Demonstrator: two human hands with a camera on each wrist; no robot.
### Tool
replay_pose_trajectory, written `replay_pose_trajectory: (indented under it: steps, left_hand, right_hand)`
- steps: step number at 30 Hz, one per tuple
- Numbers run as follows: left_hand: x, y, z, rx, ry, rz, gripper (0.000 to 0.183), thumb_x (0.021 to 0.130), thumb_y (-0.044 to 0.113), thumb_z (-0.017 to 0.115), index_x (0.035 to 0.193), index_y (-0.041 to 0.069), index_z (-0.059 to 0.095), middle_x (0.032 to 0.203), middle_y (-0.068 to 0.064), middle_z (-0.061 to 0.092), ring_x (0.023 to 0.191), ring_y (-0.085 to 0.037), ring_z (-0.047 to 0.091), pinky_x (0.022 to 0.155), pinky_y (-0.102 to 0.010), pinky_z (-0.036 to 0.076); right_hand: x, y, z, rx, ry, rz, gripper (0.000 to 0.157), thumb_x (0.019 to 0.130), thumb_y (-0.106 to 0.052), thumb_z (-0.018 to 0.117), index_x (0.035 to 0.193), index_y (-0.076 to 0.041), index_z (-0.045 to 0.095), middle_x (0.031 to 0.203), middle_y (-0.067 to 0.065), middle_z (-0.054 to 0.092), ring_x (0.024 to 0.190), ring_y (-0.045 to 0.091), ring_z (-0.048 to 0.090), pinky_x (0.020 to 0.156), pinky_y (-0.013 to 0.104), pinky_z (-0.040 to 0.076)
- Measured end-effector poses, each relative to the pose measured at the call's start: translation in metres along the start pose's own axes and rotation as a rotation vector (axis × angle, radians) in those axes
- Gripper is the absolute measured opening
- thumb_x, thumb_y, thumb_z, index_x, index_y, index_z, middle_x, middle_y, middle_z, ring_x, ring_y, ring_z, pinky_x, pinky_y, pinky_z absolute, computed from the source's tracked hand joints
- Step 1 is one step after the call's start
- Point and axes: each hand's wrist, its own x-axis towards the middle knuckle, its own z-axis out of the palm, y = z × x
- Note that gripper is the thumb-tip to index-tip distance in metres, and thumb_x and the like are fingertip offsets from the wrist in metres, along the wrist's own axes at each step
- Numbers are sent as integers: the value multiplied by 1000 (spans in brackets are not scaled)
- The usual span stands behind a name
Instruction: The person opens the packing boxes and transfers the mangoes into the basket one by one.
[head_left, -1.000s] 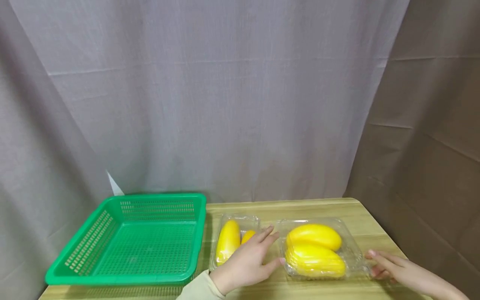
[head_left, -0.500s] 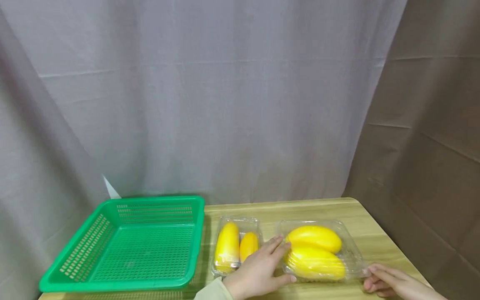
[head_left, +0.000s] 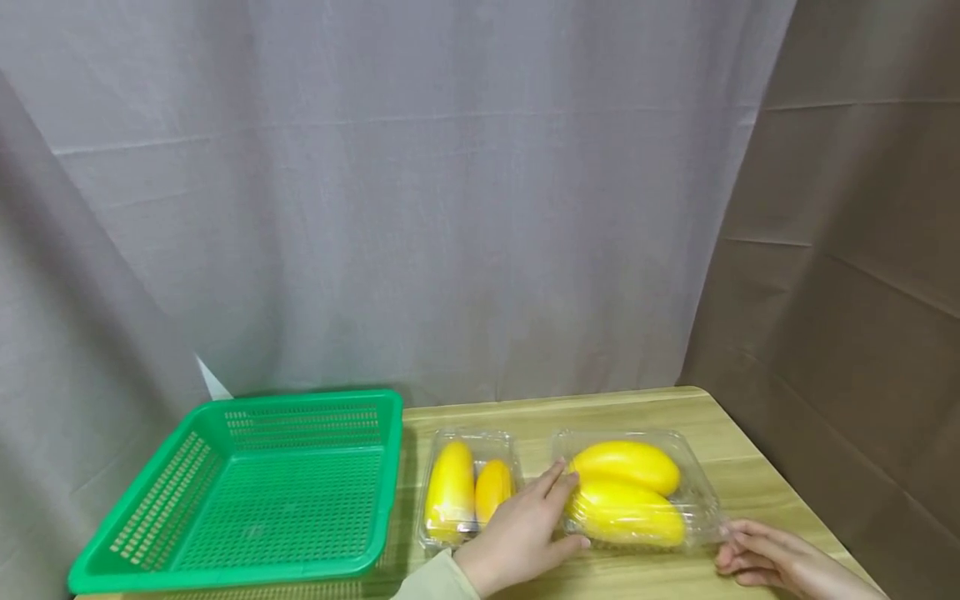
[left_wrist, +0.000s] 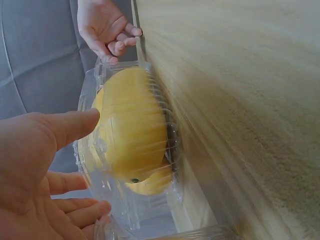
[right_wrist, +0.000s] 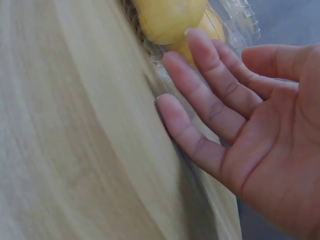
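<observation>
Box of clear plastic (head_left: 693,492), lid down and ribbed along its side, lies on the right part of the wooden bench (head_left: 742,471), two plump yellow fruits (head_left: 626,510) side by side inside. To its left sit a smaller clear box (head_left: 483,447) and a green basket (head_left: 292,504). Compared with a second ago, the left hand (head_left: 517,533) is further right, baring the smaller box's orange-yellow fruit (head_left: 494,487), and the right hand (head_left: 776,560) is nearer the larger box's front right corner. The left hand is spread, fingertips at the box's left end; the right is loosely open, thumb apart, fingertips at that corner. I cannot tell how firmly either touches.
</observation>
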Motion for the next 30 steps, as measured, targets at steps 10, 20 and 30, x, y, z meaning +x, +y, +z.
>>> replay_pose_trajectory:
  steps: [10,20,30]
  left_hand:
    - [6,1,3,-7,16,-37,67,88,51,55,140,11,39,145,-14,33,100,-13,60,67,-19,50]
    - [10,2,4,-9,37,-45,65,89,51,53,138,10,42,144,-15,33,81,-8,62,63,-17,49]
    - [14,5,10,35,72,-33,66,88,51,54,137,9,43,143,-17,35,111,-19,55,74,-22,51]
  right_hand:
    - [1,5,-6,109,-31,-18,49,103,-9,11,130,-10,51,120,14,55,112,26,52,98,38,38]
    - [5,10,-15,213,-84,-102,50,102,-5,10,132,-7,50,118,13,57,116,29,50,101,42,34]
    - [6,13,-15,262,0,-127,51,103,-8,9,126,-6,55,112,10,59,111,28,54,98,41,37]
